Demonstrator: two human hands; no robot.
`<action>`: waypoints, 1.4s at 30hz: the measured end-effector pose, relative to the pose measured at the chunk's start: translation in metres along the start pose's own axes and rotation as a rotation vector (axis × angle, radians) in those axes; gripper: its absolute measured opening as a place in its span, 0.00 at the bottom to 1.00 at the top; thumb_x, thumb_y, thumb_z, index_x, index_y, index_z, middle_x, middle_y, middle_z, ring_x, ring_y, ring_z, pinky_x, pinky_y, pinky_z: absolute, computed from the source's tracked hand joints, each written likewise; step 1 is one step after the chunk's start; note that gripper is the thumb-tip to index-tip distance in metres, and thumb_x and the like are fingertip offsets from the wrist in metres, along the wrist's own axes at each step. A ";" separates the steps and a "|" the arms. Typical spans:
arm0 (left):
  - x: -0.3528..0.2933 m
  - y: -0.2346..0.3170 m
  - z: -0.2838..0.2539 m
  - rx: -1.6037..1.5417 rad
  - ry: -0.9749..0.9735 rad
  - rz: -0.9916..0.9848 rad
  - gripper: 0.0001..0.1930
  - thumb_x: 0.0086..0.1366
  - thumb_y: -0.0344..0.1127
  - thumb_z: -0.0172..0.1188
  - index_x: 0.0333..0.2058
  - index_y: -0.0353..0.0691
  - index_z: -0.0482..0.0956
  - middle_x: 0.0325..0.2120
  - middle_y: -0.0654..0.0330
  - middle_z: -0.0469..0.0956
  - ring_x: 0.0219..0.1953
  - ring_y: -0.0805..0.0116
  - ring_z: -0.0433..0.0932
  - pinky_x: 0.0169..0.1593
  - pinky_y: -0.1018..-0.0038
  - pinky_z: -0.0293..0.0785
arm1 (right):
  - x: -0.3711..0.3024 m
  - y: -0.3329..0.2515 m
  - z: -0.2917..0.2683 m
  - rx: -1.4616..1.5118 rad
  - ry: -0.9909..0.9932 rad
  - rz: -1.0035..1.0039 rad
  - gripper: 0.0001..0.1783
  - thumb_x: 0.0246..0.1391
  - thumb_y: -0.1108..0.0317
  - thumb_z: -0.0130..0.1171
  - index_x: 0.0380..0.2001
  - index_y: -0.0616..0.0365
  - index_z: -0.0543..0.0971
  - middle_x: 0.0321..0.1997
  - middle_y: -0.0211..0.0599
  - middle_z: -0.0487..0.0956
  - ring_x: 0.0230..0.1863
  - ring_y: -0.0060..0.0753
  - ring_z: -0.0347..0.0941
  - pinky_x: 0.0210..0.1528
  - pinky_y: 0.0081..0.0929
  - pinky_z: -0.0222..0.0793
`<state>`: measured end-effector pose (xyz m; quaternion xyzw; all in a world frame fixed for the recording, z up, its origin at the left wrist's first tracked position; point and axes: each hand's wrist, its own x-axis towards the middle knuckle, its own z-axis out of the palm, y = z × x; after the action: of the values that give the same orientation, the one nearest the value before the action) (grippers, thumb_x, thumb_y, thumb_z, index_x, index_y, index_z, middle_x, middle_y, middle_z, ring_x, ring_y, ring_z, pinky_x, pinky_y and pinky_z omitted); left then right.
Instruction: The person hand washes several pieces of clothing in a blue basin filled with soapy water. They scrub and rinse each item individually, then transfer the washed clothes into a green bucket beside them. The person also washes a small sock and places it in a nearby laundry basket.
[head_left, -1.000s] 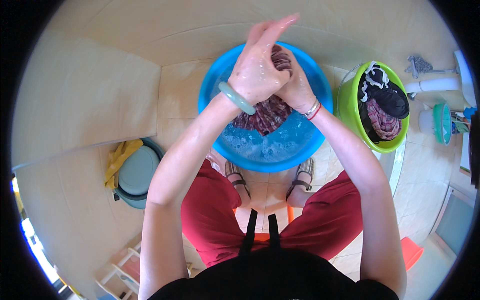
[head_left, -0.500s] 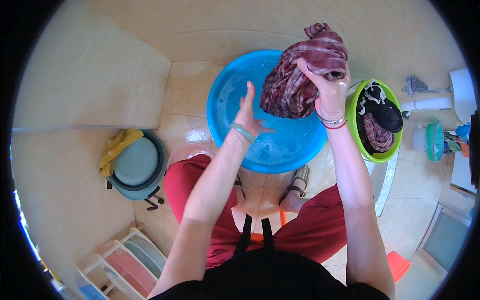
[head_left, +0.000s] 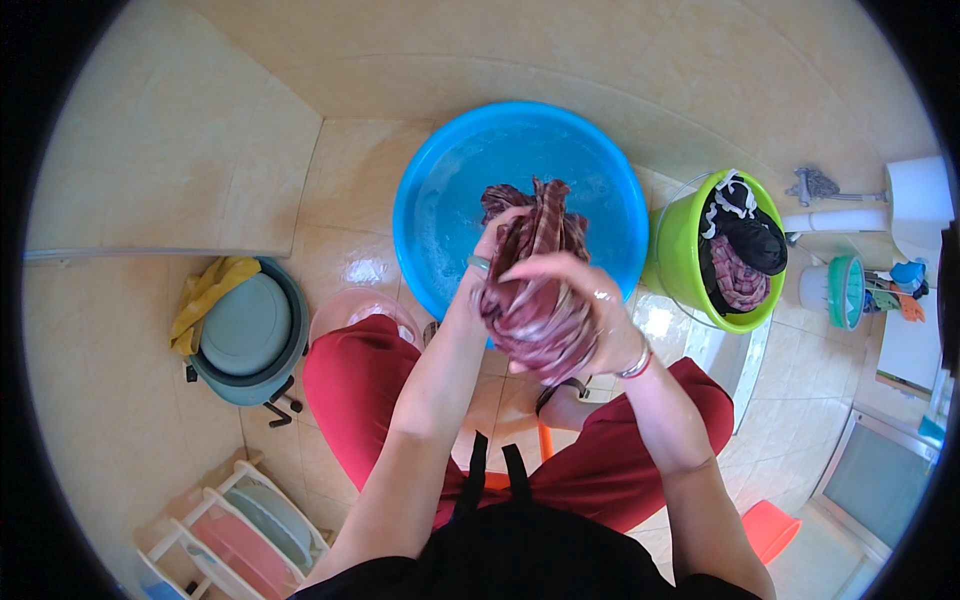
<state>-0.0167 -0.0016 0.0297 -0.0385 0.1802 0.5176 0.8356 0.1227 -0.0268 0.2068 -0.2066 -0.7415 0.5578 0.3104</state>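
A wet maroon plaid garment (head_left: 538, 325) is bunched and twisted between both hands over the near side of a blue basin (head_left: 420, 270). My right hand (head_left: 608, 325) wraps the near bundle, its thumb lying across the top. On the far side, my left hand (head_left: 487, 250) grips the cloth; most of its fingers are hidden behind the folds. Part of the garment hangs beyond the left hand over the basin. Thin suds float on the basin's water (head_left: 450, 220).
Right of the basin stands a lime green bucket (head_left: 685, 255) holding black clothing and another plaid piece. A pink basin (head_left: 325, 318) sits by my left knee. Stacked grey-green tubs (head_left: 245, 330) with a yellow cloth (head_left: 205, 300) are farther left. A white rack (head_left: 215, 500) stands lower left.
The right hand has brought the garment down and nearer, from above the basin's far right. My left hand, open and free before, has closed on it. The garment is now more tightly bunched.
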 end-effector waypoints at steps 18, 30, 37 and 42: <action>-0.030 0.002 0.039 0.128 0.174 -0.088 0.17 0.67 0.33 0.52 0.53 0.38 0.74 0.51 0.54 0.76 0.50 0.63 0.77 0.57 0.65 0.72 | 0.017 0.155 -0.069 1.172 0.457 0.465 0.36 0.58 0.37 0.52 0.56 0.56 0.71 0.54 0.38 0.76 0.54 0.35 0.73 0.59 0.36 0.67; -0.020 0.039 0.026 1.242 -0.126 -0.015 0.22 0.61 0.35 0.65 0.53 0.38 0.75 0.48 0.58 0.79 0.48 0.71 0.75 0.55 0.71 0.70 | 0.027 0.141 -0.079 0.701 0.005 0.536 0.41 0.53 0.53 0.66 0.66 0.51 0.62 0.61 0.36 0.69 0.61 0.32 0.65 0.66 0.33 0.58; -0.017 0.047 0.031 1.225 -0.194 -0.164 0.23 0.60 0.35 0.66 0.53 0.38 0.75 0.48 0.59 0.78 0.50 0.71 0.74 0.56 0.71 0.70 | 0.019 0.159 -0.074 0.905 0.075 0.449 0.32 0.53 0.54 0.65 0.56 0.60 0.71 0.51 0.37 0.77 0.52 0.28 0.74 0.57 0.31 0.68; -0.030 0.055 0.031 0.890 -0.030 -0.072 0.29 0.62 0.37 0.63 0.61 0.43 0.65 0.55 0.56 0.72 0.55 0.64 0.72 0.58 0.67 0.69 | 0.035 0.130 -0.060 0.644 0.537 0.373 0.18 0.52 0.67 0.66 0.44 0.61 0.76 0.39 0.31 0.80 0.40 0.22 0.75 0.46 0.22 0.71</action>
<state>-0.0690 0.0066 0.0760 0.3259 0.3717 0.3606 0.7909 0.1341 0.0761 0.1016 -0.3669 -0.3738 0.7327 0.4344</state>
